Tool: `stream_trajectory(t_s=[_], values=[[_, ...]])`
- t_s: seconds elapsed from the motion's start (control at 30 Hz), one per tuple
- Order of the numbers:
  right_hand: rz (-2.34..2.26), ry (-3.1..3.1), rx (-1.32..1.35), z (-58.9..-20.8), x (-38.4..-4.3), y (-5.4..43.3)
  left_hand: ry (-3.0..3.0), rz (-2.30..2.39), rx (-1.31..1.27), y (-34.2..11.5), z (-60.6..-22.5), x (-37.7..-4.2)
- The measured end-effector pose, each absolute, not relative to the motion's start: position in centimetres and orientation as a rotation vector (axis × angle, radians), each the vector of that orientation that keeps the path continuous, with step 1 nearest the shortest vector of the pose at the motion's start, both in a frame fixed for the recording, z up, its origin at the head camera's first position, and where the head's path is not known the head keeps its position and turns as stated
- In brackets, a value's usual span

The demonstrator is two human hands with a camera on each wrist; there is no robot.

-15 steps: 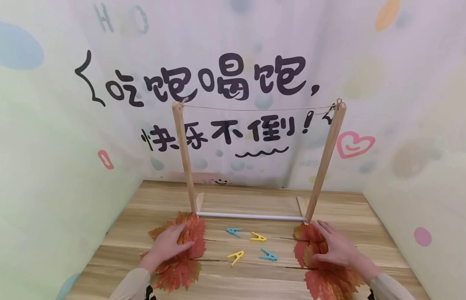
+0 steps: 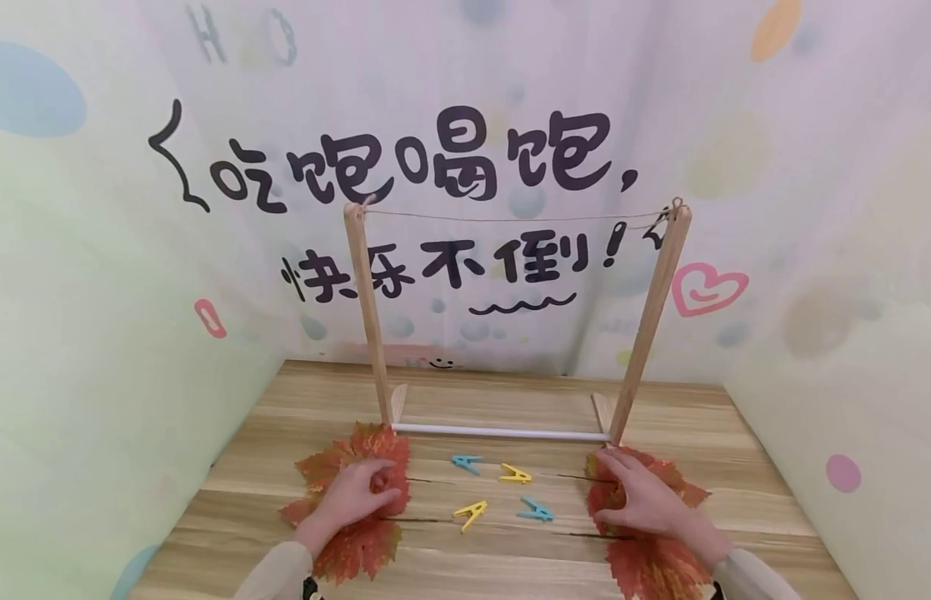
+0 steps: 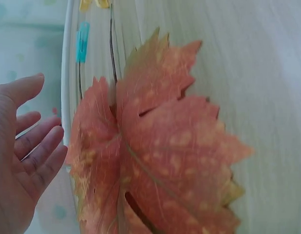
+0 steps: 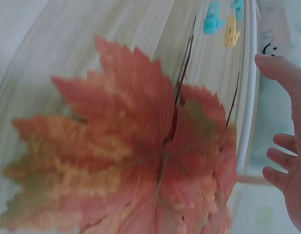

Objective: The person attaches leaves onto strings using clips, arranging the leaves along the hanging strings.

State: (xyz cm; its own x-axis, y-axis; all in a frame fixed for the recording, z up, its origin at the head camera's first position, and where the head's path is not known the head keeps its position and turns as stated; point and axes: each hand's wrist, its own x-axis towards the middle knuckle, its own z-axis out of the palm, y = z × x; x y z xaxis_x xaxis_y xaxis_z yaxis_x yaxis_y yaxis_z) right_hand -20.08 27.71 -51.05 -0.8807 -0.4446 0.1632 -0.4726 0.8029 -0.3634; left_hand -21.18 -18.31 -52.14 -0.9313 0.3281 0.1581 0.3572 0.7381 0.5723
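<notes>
Red-orange artificial maple leaves point(image 2: 357, 552) with thin dark stems lie on the left of the wooden table. My left hand point(image 2: 352, 493) is over them; in the left wrist view its fingers are loosely bent with nothing between them. On the right, more red leaves point(image 2: 655, 569) lie with stems pointing inward. Over these is my right hand point(image 2: 648, 500), thumb and fingers apart and holding nothing. Whether either hand touches a leaf I cannot tell. Between the hands lie two blue clothespins point(image 2: 537, 509) and two yellow clothespins point(image 2: 471, 515).
Behind the clothespins stands a frame with a left wooden post point(image 2: 369, 321) and a right wooden post point(image 2: 651, 321). A thin string point(image 2: 503, 219) joins their tops, and a white rod point(image 2: 503, 432) joins them low down. A printed curtain point(image 2: 465, 75) hangs behind the table point(image 2: 503, 400).
Both hands have shifted a little inward over the leaves, the left one to the right and the right one to the left. Leaves, clothespins and frame look the same.
</notes>
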Motion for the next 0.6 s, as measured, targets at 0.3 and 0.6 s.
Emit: stream_trajectory(t_s=[0.3,0.6], values=[[0.671,-2.904,0.841,-51.3,-19.8,24.5,-2.855,-1.113,-0.724,-17.0,-52.7,-21.0],[0.719,-2.917,0.961,-51.6,-19.5,21.3,-2.834,-1.142,-0.793,-16.2,-53.6,-20.8]])
